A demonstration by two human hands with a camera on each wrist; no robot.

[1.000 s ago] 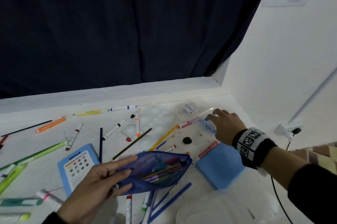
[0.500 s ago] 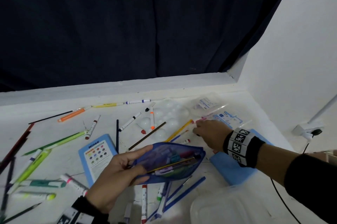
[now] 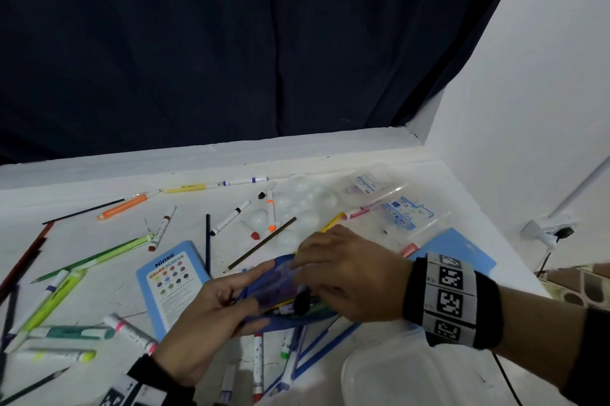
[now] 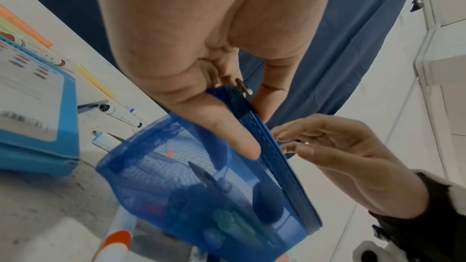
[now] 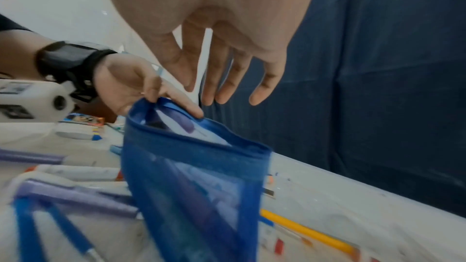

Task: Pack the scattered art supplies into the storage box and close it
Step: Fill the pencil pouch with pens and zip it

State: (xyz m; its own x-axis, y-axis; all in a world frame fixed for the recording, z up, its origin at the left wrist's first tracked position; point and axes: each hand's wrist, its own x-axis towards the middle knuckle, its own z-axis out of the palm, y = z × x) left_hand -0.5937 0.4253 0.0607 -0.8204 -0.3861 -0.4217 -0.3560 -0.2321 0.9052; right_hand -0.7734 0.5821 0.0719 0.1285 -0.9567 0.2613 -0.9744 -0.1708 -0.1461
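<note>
My left hand (image 3: 211, 316) holds a blue mesh zip pouch (image 3: 274, 286) just above the table, pinching its open rim with thumb and fingers (image 4: 221, 127). The pouch (image 4: 201, 186) is filled with markers and pens. My right hand (image 3: 346, 276) hovers over the pouch mouth (image 5: 196, 176); its fingers (image 5: 227, 79) hang straight and hold nothing that shows. A small black round piece (image 3: 302, 301) sits in the pouch opening under that hand. A clear plastic storage box (image 3: 412, 369) stands at the near right edge of the table.
Markers, pencils and highlighters lie scattered over the white table (image 3: 99, 290). A blue Ninso colour-pencil case (image 3: 171, 280) lies left of the pouch. Beyond are a white palette (image 3: 297, 207), clear pen packs (image 3: 406, 214) and a blue pad (image 3: 458, 250). A white wall closes the right side.
My right hand came back from the far right of the table to the pouch mouth. The black round piece left the table and now sits in the pouch opening.
</note>
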